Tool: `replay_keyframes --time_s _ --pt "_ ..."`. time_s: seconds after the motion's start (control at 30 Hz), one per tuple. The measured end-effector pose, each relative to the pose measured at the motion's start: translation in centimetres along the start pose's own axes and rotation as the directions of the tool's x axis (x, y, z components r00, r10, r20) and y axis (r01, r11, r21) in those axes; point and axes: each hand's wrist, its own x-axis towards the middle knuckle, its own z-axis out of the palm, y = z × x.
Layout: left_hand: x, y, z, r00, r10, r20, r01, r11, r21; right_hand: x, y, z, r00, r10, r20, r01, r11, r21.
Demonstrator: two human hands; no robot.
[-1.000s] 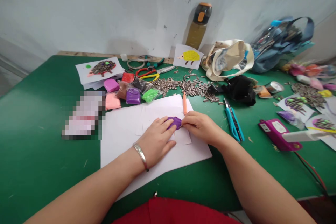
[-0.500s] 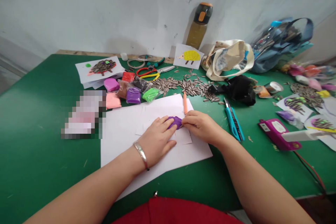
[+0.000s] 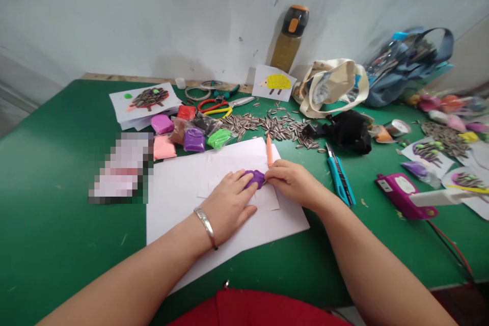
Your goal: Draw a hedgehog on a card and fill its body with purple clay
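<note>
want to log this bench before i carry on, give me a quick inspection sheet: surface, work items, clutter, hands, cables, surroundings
Surface: green tabletop, a few pale scuffs and crumbs.
Job's things: purple clay on white paper.
Clutter: loose seeds, wrapped clay packs, orange marker, scissors, teal cutter with its blade end pointing away from the wearer.
Grippers: left hand flat, fingers over the clay; right hand pinches a thin item at its edge, too small to identify.
Cables: red and dark leads by the magenta device.
Surroundings: scuffed wall, bottle, bags.
</note>
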Motion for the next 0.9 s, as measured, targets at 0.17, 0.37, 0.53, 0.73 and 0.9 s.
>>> replay_keyframes --time_s 0.17,0.37,0.53,0.73,0.9 --pt "-0.04 0.00 0.06 1.000 0.001 -0.002 -0.001 1.000 0.014 -0.07 0.31 -0.41 1.000 0.004 -0.012 -0.004 1.000 0.005" --pt "-0.10 -0.08 0.23 1.000 0.005 -0.026 -0.005 1.000 -0.002 0.34 0.46 -0.10 0.999 0.002 -0.043 -0.003 0.999 -0.039" --pt "-0.16 -0.14 0.31 0.999 0.014 -0.049 -0.015 1.000 -0.015 0.23 0.32 -0.13 1.000 0.011 -0.022 -0.011 1.000 -0.020" --pt "-0.10 0.03 0.07 0.999 -0.014 -0.032 0.013 1.000 -0.013 0.25 0.23 -0.25 0.999 0.012 -0.038 -0.013 0.999 -0.032" --pt "-0.04 0.16 -0.05 1.000 -0.020 -0.011 0.020 1.000 0.004 0.11 0.57 -0.37 0.998 0.035 -0.060 -0.035 0.999 -0.002"
